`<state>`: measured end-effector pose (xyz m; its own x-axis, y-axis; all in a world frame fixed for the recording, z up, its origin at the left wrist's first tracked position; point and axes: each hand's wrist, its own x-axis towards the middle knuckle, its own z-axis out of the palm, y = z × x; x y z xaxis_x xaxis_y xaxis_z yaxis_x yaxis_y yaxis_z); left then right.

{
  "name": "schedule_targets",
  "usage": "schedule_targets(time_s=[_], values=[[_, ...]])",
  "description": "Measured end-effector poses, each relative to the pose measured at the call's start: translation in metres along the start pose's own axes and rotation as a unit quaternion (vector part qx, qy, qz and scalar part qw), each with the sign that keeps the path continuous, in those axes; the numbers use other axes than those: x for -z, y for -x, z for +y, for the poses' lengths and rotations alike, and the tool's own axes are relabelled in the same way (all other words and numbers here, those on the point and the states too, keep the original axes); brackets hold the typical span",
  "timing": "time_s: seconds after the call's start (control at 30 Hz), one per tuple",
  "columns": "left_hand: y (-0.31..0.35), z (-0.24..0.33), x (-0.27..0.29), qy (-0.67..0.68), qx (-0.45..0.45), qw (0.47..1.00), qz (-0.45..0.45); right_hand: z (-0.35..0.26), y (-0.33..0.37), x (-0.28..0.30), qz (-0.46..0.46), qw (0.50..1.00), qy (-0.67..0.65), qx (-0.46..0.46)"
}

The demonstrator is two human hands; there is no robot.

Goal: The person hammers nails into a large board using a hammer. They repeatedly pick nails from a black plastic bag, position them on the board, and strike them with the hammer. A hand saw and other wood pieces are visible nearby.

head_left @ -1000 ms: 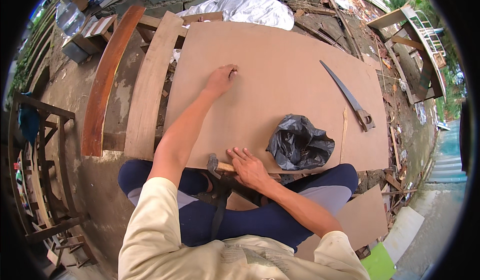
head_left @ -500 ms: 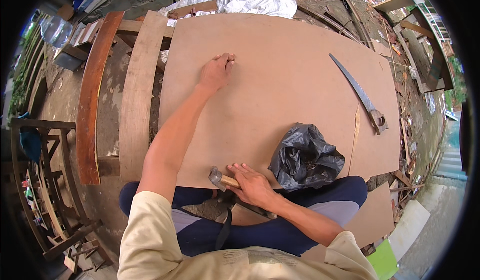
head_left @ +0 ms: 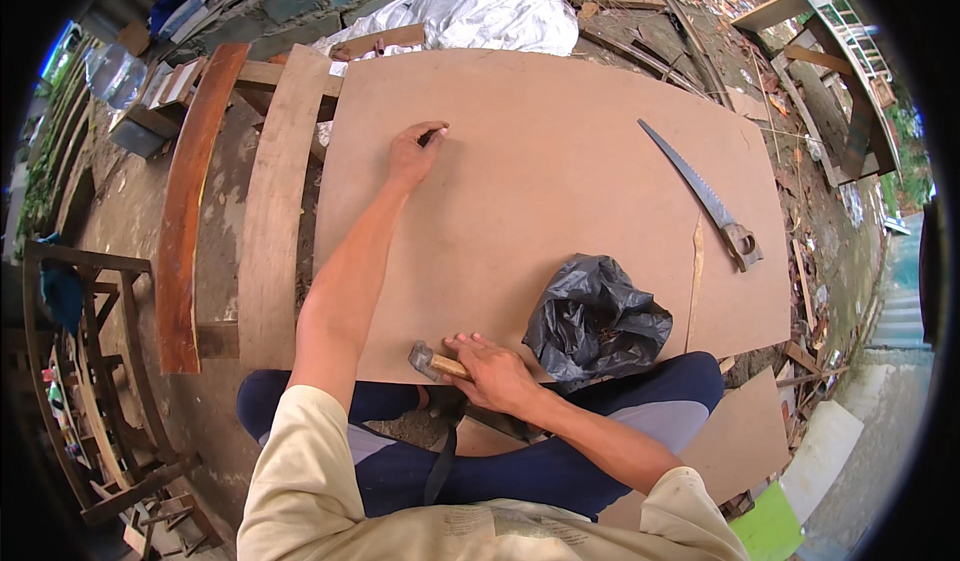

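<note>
A large brown board lies flat before my crossed legs. Over its far left part my left hand is closed, thumb and forefinger pinched together; anything between them is too small to make out. Near the board's front edge my right hand rests around the wooden handle of a hammer, whose metal head points left. Just right of that hand sits an open, crumpled black plastic bag, with its contents unclear. A handsaw with a wooden handle lies on the board's right side.
A thin wood strip lies beside the saw. Left of the board run a pale plank and a reddish-brown plank. White sheeting is heaped beyond the far edge. Scrap wood litters the ground at the far right.
The whole view has shifted slightly. My left hand has turned a little, and its thumb and forefinger now show as a pinch. My right hand stays on the hammer.
</note>
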<state>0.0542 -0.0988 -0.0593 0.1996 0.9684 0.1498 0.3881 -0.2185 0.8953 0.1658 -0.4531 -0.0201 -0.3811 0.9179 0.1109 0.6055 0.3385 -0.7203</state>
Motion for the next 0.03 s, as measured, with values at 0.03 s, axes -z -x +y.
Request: schedule_targets(time_s=[0.03], values=[[0.0009,0.0001,-0.0004,0.005,0.025,1.0,-0.004,-0.0004,0.0004,0.0,-0.007,1.0,0.0,-0.008]])
